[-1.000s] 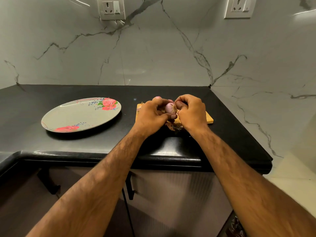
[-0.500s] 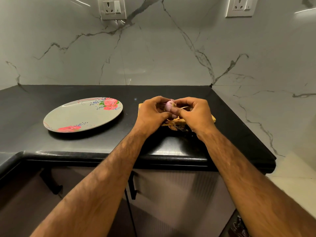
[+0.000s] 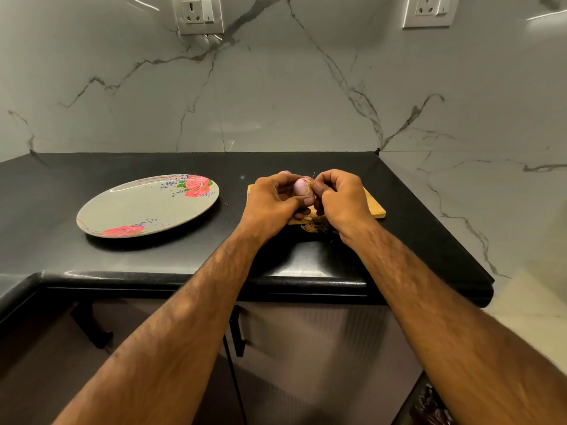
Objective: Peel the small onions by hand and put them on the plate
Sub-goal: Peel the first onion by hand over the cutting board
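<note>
Two bare forearms reach out over the dark cupboard doors and the rounded front edge of the black bench, meeting just above its right-hand part. The left hand has its grip clamped round a small pink onion, thumb pressed under it and fingers curled over the top, probably so the bulb cannot turn while it is stripped. The right hand sits close against it, its grip pinched together on the dry skin at the onion's tip, where a thin wisp sticks up; whether that wisp is root or loose skin is hard to tell at this size. Most of the bulb already shows smooth and pale, so I judge the peeling of this one to be nearly done. Beneath the hands lies a small heap of brown peelings at the near edge of a wooden board, which seems placed there to catch the waste. A second pink onion peeks out just behind the left knuckles. Off to the left, well apart from the board, a flowered plate waits with nothing on it, within easy reach of the left hand. Behind it all rises the marble wall with two sockets.
</note>
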